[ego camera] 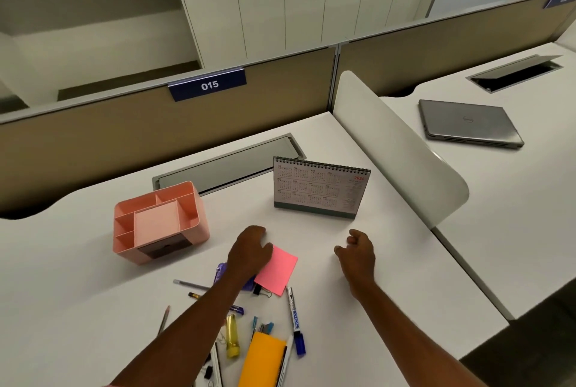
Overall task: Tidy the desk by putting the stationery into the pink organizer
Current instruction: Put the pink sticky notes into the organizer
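Note:
The pink organizer point(187, 218) stands at the left of the white desk point(93, 286), its compartments holding nothing I can see. My left hand point(249, 251) lies palm down over the top left corner of a pink sticky note pad point(277, 272); a grip does not show. My right hand point(358, 254) hovers to the right, fingers loosely curled, holding nothing. In front of me lies a scatter of stationery: a blue marker point(294, 313), a yellow highlighter point(232, 336), an orange pad point(261, 358), a black binder clip point(258, 290), pencils point(163, 319) and pens.
A desk calendar point(318, 188) stands behind my hands. A grey cable tray lid point(227, 165) runs along the back. A white curved divider point(399, 149) bounds the desk's right side; beyond it lies a shut laptop point(467, 123).

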`<action>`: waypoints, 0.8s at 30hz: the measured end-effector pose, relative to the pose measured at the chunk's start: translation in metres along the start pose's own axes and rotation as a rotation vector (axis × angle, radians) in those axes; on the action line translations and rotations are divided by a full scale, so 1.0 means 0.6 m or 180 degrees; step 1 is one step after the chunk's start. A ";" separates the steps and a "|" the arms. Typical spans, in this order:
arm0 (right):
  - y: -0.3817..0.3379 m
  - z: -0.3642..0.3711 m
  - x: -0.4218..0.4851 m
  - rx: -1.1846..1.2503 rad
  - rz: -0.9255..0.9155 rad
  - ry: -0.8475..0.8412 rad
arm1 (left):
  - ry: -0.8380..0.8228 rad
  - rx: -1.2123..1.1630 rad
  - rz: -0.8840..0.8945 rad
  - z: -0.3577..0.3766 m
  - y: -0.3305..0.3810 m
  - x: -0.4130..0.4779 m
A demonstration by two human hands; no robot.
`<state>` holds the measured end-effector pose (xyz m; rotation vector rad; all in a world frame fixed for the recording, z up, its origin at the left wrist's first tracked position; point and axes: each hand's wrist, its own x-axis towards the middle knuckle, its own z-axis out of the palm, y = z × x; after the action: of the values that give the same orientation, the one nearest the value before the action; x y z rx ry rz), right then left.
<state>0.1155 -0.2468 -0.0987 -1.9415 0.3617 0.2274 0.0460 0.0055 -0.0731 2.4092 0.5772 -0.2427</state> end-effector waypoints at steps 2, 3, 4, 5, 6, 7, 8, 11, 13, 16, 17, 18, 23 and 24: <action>0.006 0.014 -0.024 -0.0033 -0.0109 -0.0123 | 0.0096 0.0278 0.0018 0.003 -0.005 -0.018; 0.008 0.021 -0.037 -0.0070 -0.0157 -0.0188 | 0.0111 0.0428 0.0026 0.003 -0.007 -0.026; 0.011 0.029 -0.051 -0.0124 -0.0212 -0.0265 | 0.0109 0.0566 0.0024 0.002 -0.009 -0.033; 0.015 0.038 -0.063 -0.0193 -0.0274 -0.0355 | 0.0099 0.0690 0.0008 0.002 -0.010 -0.040; 0.019 0.045 -0.075 -0.0261 -0.0337 -0.0438 | 0.0098 0.0809 0.0014 0.003 -0.010 -0.044; 0.024 0.053 -0.086 -0.0336 -0.0393 -0.0516 | 0.0108 0.0899 0.0012 0.004 -0.011 -0.048; 0.026 0.060 -0.097 -0.0416 -0.0459 -0.0603 | 0.0133 0.0955 0.0008 0.005 -0.012 -0.053; 0.025 0.082 -0.129 -0.0604 -0.0690 -0.0839 | 0.0228 0.1033 -0.0030 0.010 -0.010 -0.063; 0.024 0.095 -0.145 -0.0651 -0.0755 -0.0966 | 0.0288 0.1049 -0.0067 0.011 -0.006 -0.066; 0.027 0.110 -0.157 -0.0709 -0.0789 -0.1003 | 0.0346 0.1015 -0.0163 0.014 0.000 -0.068; 0.027 0.113 -0.159 -0.0764 -0.0766 -0.1016 | 0.0355 0.1006 -0.0196 0.015 0.000 -0.069; 0.026 0.116 -0.160 -0.0834 -0.0754 -0.1043 | 0.0371 0.0980 -0.0217 0.017 0.001 -0.069; 0.021 0.123 -0.157 -0.1023 -0.0761 -0.1141 | 0.0627 0.0567 -0.0321 0.019 0.006 -0.076; 0.019 0.122 -0.157 -0.0999 -0.0729 -0.1149 | 0.0682 0.0462 -0.0331 0.018 0.008 -0.078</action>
<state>0.0243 -0.1699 -0.1065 -2.1751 -0.1434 0.4983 0.0062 -0.0209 -0.0646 2.5671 0.8082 -0.0720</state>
